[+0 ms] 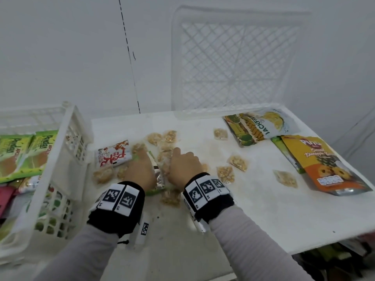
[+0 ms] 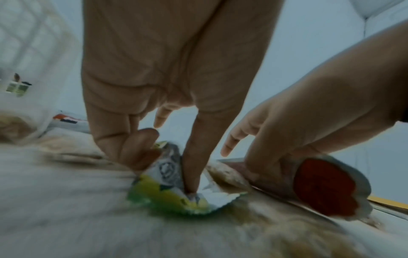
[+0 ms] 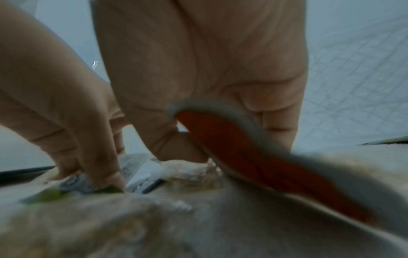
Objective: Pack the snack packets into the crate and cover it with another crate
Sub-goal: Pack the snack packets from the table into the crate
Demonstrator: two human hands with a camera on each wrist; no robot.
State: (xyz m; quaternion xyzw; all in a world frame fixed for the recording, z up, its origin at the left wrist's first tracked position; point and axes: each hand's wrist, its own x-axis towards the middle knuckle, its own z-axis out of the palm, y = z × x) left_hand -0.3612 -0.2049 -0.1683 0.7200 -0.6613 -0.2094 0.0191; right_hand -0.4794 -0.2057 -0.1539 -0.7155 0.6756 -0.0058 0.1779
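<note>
On the white table (image 1: 253, 209): clear popcorn sachets (image 1: 225, 174) scattered round my hands, jackfruit pouch (image 1: 265, 123) and pineapple pouch (image 1: 322, 165) far right, spare crate (image 1: 235, 57) upright behind; crate (image 1: 60, 155) at left holds Pandan packets (image 1: 14, 153). My left hand (image 1: 140, 171) pinches a green-and-silver packet (image 2: 167, 183), my right hand (image 1: 185, 166) curls round a red-faced packet (image 2: 324, 188). Both wrist views blurred, labels unreadable.
</note>
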